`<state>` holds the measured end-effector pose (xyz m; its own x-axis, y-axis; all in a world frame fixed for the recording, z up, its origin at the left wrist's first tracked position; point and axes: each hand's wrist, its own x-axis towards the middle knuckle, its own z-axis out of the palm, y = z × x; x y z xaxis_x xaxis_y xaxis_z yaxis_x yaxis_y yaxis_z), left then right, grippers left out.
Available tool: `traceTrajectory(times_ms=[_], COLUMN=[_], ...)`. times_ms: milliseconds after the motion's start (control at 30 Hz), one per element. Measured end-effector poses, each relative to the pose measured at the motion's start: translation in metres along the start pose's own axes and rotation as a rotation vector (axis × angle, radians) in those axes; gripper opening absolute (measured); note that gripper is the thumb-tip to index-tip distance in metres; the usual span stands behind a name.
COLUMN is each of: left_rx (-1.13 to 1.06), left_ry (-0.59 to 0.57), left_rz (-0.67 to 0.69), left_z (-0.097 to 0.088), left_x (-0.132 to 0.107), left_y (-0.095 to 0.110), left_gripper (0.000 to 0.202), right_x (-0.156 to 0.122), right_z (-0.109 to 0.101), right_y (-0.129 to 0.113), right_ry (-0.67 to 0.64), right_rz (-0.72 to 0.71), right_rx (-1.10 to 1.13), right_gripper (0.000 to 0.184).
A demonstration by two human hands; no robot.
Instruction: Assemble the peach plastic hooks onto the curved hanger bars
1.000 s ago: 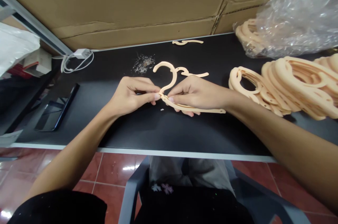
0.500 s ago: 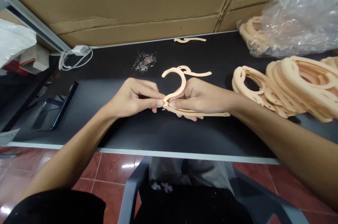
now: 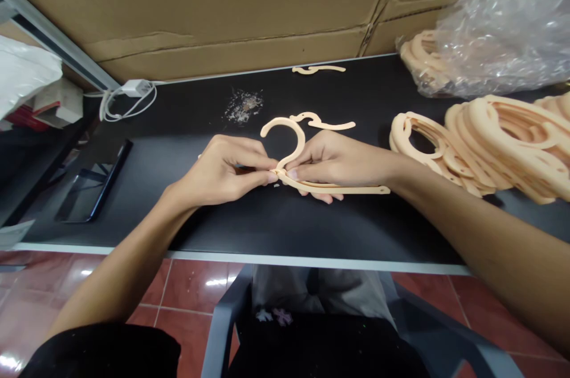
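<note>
A peach plastic hanger [image 3: 291,143] with a curved hook is held just above the black table [image 3: 285,224]. My left hand [image 3: 225,167] pinches it at the base of the hook with thumb and fingers. My right hand [image 3: 338,161] grips the same spot from the right, and the hanger's thin arm runs out under its fingers to the right. A loose peach piece [image 3: 323,123] lies on the table just behind my right hand.
Stacks of peach hanger frames [image 3: 481,146] lie at the right, more under a clear plastic bag [image 3: 494,28]. Another loose piece [image 3: 318,69] lies at the far edge by cardboard boxes [image 3: 231,4]. Plastic shavings [image 3: 243,105], a white charger [image 3: 129,93] and a phone [image 3: 91,185] are at the left.
The hanger's hook has tilted a little back to the left between my hands. Both hands keep their pinch at the hook's base.
</note>
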<state>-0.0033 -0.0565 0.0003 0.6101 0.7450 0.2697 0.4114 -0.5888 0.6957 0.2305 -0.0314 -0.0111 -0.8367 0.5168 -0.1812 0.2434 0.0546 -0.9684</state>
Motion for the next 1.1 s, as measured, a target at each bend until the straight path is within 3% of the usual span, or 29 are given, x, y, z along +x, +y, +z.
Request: traceTrajectory(times_ms=[100, 167, 233, 367, 433, 567, 700, 967, 1100], left_rx=[0.020, 0.016, 0.024, 0.074, 0.062, 0.002, -0.017, 0.109, 0.315], left_ry=[0.014, 0.060, 0.174, 0.414, 0.488, 0.625, 0.666, 0.607, 0.526], left_rz=[-0.020, -0.029, -0.020, -0.009, -0.048, -0.131, -0.189, -0.453, -0.559], left_z=[0.000, -0.001, -0.002, -0.005, -0.005, -0.009, -0.014, -0.016, -0.020], left_x=[0.000, 0.000, 0.000, 0.000, 0.001, 0.002, 0.003, 0.004, 0.002], left_y=[0.000, 0.000, -0.001, -0.006, -0.011, -0.024, -0.036, -0.042, -0.048], left_gripper=[0.018, 0.021, 0.023, 0.023, 0.021, 0.019, 0.021, 0.026, 0.020], right_x=[0.001, 0.002, 0.003, 0.002, 0.001, 0.004, 0.009, 0.010, 0.010], right_z=[0.002, 0.003, 0.000, -0.017, -0.027, -0.030, -0.021, -0.022, -0.023], right_y=[-0.005, -0.009, -0.010, -0.006, -0.001, 0.013, 0.022, 0.019, 0.020], right_ry=[0.000, 0.066, 0.284, 0.890, 1.011, 0.909, 0.779, 0.725, 0.738], right_rz=[0.031, 0.012, -0.057, -0.141, -0.065, 0.071, 0.118, 0.120, 0.120], right_rx=[0.025, 0.018, -0.036, -0.376, -0.628, -0.951, -1.107, -1.009, -0.991], right_gripper=[0.023, 0.022, 0.021, 0.022, 0.025, 0.034, 0.039, 0.028, 0.037])
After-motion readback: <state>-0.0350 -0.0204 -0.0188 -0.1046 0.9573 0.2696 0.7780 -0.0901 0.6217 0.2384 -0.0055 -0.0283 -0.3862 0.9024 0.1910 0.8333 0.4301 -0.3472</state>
